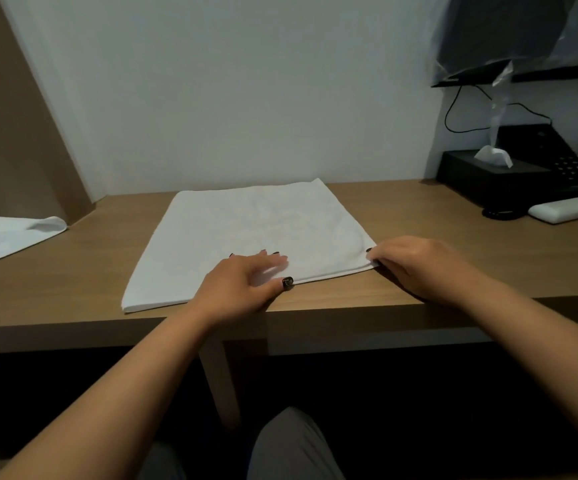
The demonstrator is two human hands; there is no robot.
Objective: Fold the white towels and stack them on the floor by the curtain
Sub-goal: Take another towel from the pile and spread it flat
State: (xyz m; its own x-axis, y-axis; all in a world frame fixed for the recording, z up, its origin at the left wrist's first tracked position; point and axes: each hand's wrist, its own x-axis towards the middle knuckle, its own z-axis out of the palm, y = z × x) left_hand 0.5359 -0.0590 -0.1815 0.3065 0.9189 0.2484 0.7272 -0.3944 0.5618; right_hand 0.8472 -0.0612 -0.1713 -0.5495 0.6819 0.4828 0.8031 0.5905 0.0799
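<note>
Nearest, a knee in grey cloth sits low between the two forearms, cut off by the bottom edge, and the space under the desk is too dark to read. Both hands lie at the near edge of the towel, which is spread flat on the desk as a folded square. My left hand rests on the towel's near edge with fingers fairly straight and blurred, thumb along the hem; whether it pinches any cloth I cannot tell. My right hand curls at the near right corner, fingertips closed on that corner, though the knuckles hide the grip itself. Far left of the left hand, a second towel lies rumpled, cut off by the frame edge. Beyond the right hand, a white remote, then a black tissue box and a dark phone, partly cropped. Above them, something dark under clear plastic, hard to identify
</note>
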